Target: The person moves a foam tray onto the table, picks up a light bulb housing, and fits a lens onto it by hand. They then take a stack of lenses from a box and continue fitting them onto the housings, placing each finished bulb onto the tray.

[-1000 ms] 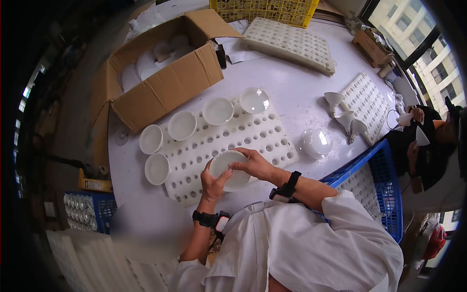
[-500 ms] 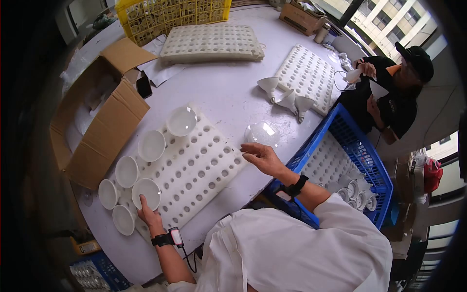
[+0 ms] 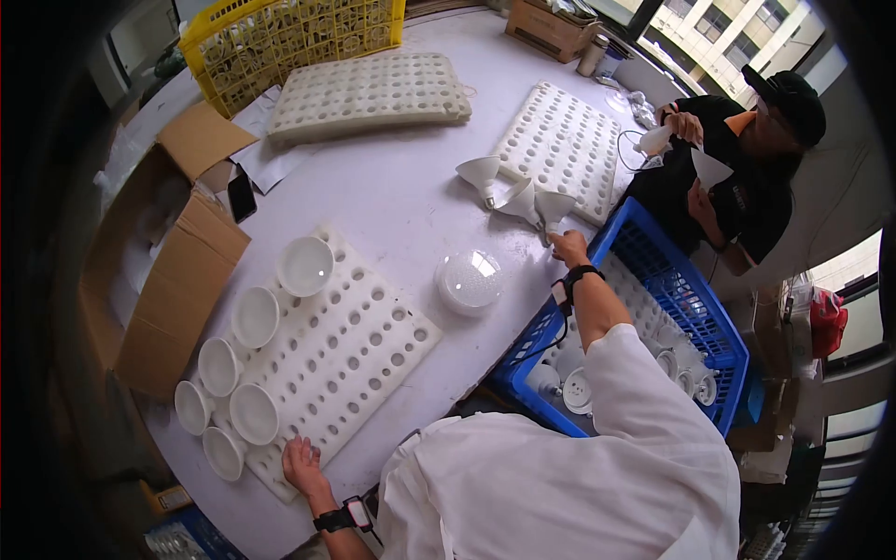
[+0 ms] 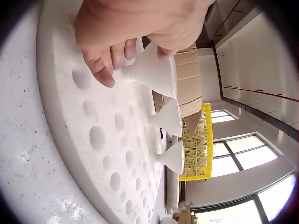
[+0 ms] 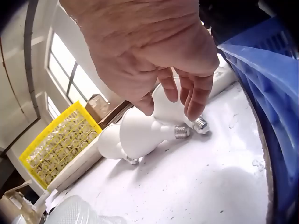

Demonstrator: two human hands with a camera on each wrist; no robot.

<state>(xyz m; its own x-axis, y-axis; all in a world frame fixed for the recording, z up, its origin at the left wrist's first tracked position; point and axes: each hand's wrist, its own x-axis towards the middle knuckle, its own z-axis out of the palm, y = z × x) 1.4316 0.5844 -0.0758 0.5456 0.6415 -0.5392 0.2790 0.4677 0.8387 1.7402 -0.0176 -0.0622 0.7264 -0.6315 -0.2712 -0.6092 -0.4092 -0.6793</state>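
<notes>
Beside the foam board (image 3: pixel 353 350), near its front edge, my left hand (image 3: pixel 303 465) is empty with loosely bent fingers, just right of several white cone-shaped cups (image 3: pixel 254 413). In the left wrist view that hand (image 4: pixel 140 28) overlaps the nearest cup (image 4: pixel 156 70). My right hand (image 3: pixel 569 248) is at the screw base of the rightmost of three white bulbs (image 3: pixel 553 207). In the right wrist view its thumb and fingers (image 5: pixel 191 95) are spread apart over that bulb (image 5: pixel 166 105); contact cannot be told. Two other bulbs (image 5: pixel 140 133) lie beside it.
A clear domed piece (image 3: pixel 469 281) stands mid-table. The blue crate (image 3: pixel 644 224) is at the right edge, the cardboard box (image 3: pixel 177 299) at left. Farther back are a yellow crate (image 3: pixel 289 47), stacked foam boards (image 3: pixel 369 98) and another foam board (image 3: pixel 563 145). A person (image 3: pixel 737 187) sits behind the crate.
The cup held in both hands now stands on the foam board beside the others, released by my left hand. My right hand has moved away to the bulbs at the far right.
</notes>
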